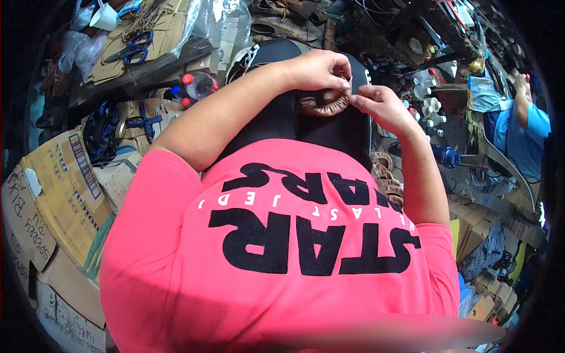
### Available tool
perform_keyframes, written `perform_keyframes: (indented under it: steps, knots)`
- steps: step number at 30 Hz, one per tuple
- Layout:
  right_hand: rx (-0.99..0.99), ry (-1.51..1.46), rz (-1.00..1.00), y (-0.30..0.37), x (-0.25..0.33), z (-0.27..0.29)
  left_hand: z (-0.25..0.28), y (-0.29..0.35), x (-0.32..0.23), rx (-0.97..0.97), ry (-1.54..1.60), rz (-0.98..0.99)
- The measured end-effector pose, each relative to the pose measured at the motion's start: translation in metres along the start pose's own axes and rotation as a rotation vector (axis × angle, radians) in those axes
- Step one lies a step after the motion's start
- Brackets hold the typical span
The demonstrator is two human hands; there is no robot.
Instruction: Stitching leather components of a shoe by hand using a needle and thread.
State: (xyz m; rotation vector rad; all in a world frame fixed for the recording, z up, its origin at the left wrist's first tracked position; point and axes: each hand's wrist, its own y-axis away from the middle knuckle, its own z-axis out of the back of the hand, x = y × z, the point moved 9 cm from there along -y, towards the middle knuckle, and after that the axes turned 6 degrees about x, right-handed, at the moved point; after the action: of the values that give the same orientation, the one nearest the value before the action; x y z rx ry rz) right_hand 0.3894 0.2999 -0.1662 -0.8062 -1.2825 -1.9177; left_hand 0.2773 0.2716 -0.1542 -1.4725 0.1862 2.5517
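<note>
Over my black-clad lap lies a brown leather shoe piece (325,110) with a pale, gathered edge, like the front of a moccasin. From above, my left hand (321,70) curls down with its fingertips pinched at the upper right end of the piece. My right hand (381,107) meets it from the right, thumb and forefinger pressed together on the same edge. The fingertips of both hands are nearly touching. Any thread or needle between them is too small to make out. Several similar brown pieces (388,176) lie beside my right forearm.
Blue-handled scissors (136,50) rest on a cardboard-covered surface at the far left. Bottles with red caps (200,86) stand below it. Cardboard boxes (65,188) crowd the left side. Small white bottles (428,106) cluster at right, and a person in blue (537,120) sits beyond.
</note>
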Motion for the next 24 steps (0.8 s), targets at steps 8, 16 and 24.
perform_keyframes:
  steps: [8, 16, 24]
  knots:
    - [-0.178, -0.264, 0.202, 0.071, 0.016, 0.050, -0.020, -0.012, 0.021, 0.132, 0.328, 0.142]
    - [-0.391, 0.189, 0.273, 0.047, 0.021, 0.020, -0.029, -0.010, 0.026, 0.296, 0.624, 0.216]
    - [-0.392, 0.340, 0.183, 0.035, 0.021, 0.019, -0.025, -0.008, 0.023, 0.311, 0.501, 0.216]
